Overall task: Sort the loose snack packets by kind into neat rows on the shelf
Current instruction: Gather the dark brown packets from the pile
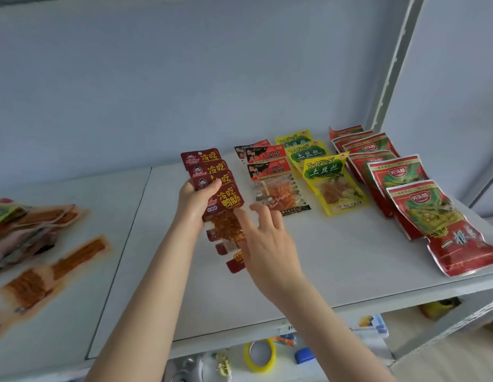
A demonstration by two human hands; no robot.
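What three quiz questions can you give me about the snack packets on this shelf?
1. True or false: the yellow packets lie in the row farthest right.
2. What does the left hand do with the dark red packets? A grips them; B lies flat beside them; C stays away from them.
3. Fill in: the unsorted pile lies to the ___ of the rows.
Key: 1 false, the red-and-green packets do; 2 A; 3 left.
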